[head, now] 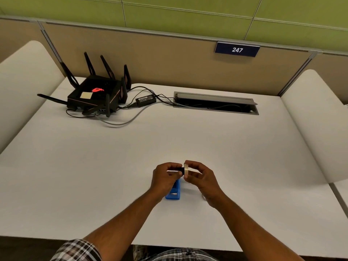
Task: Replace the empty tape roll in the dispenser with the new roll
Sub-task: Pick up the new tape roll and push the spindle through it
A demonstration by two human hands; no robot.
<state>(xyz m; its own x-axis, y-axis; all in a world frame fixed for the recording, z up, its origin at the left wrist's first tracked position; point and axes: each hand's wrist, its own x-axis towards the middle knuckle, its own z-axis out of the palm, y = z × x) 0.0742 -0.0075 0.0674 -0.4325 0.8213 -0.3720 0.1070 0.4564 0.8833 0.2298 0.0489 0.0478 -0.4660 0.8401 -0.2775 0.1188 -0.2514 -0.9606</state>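
Low in the frame's centre, the left hand (164,178) pinches a black spindle (179,169) while the right hand (199,176) pinches the tape roll (186,170) against it, above the blue dispenser (173,193). If the two are misaligned, the roll could slip and drop.

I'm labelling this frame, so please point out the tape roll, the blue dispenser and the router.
tape roll (186,170), head view, on its pale outer edge.
blue dispenser (173,195), head view, on its near end.
router (95,94), head view, on its black top.
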